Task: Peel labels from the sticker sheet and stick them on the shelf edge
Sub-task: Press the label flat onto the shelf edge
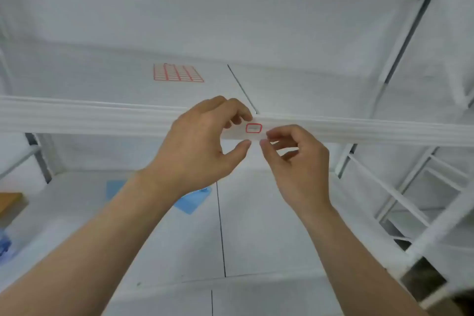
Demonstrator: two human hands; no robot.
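A small white label with a red border [253,128] sits flat on the front of the white shelf edge [102,118]. My left hand [202,146] is just left of it, fingers curled above and thumb below, holding nothing. My right hand [297,161] is just right of the label, its fingertips near the label's right end, nothing visibly held. The sticker sheet [177,73], a red grid of labels, lies flat on the upper shelf board behind the edge, to the left of my hands.
A blue flat piece [191,201] lies on the lower shelf under my left forearm. A brown object [9,202] and a blue thing [3,246] sit at the far left. White metal shelf uprights and rails [400,195] stand on the right.
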